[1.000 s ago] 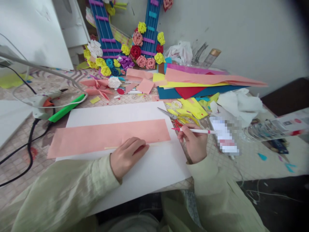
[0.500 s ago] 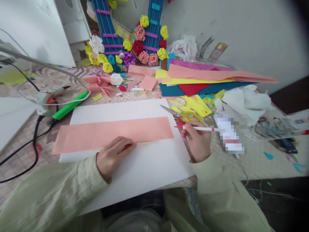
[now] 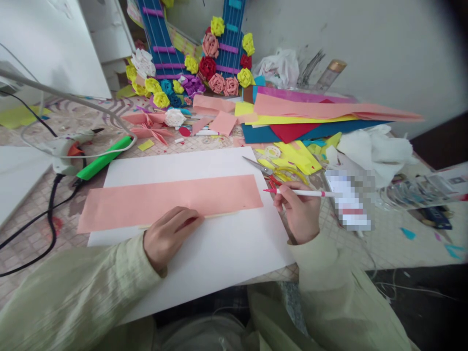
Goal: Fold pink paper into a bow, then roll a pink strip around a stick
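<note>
Though blurry, btl label past pen.

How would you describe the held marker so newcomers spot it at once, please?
Find the large white sheet, then the right hand beside its right edge. That hand holds the marker, tip pointing toward the sheet. Unlike the scissors behind, it is slim and white with a pink tip.

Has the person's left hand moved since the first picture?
Yes: the left hand has moved to the person's left along the pink strip, judged against the white sheet.
</note>
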Action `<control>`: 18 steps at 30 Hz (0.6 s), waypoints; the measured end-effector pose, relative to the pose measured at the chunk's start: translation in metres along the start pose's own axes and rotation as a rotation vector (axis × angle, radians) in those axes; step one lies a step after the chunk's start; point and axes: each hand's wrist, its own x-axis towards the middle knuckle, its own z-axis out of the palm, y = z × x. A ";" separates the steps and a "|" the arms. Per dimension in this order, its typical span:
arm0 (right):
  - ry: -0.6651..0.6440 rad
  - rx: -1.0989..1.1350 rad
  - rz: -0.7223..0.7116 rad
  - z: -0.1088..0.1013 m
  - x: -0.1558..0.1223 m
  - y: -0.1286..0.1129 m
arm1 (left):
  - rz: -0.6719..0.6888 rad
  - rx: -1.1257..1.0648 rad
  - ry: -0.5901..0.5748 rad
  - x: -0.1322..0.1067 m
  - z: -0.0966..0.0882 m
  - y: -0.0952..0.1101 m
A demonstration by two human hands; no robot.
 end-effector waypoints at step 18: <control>0.004 -0.010 0.012 0.001 0.000 0.001 | 0.005 0.017 0.016 -0.001 0.000 0.000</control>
